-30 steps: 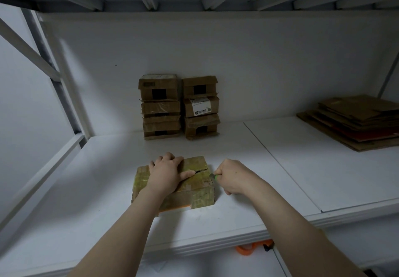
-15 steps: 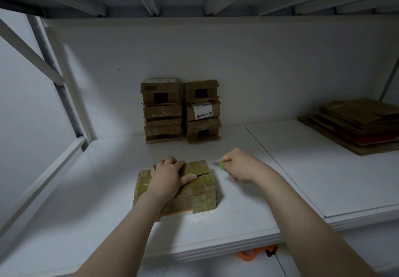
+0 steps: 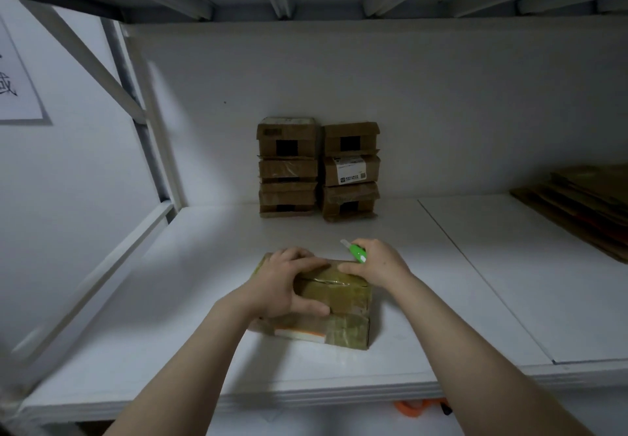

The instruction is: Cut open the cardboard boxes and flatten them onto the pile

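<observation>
A taped cardboard box [image 3: 343,306] lies on the white shelf [image 3: 204,299] in front of me, its top tape slit along the middle. My left hand [image 3: 289,282] lies on the box's left half, fingers over the far edge and thumb on the near side. My right hand [image 3: 377,262] grips a green utility knife [image 3: 356,253], its blade end pointing up and away, while its thumb touches the box's top right. Two stacks of sealed boxes [image 3: 317,167] stand against the back wall. The pile of flattened cardboard [image 3: 584,204] lies at the far right.
A white shelf frame with a diagonal brace [image 3: 112,96] closes the left side. A paper notice [image 3: 17,85] hangs on the left wall. Shelf beams run overhead. An orange object [image 3: 418,406] shows below the shelf's front edge.
My right hand lifted the knife off the tape slit and came back to the box's top right corner. My left hand shifted to grasp the box's left half. The view moved closer.
</observation>
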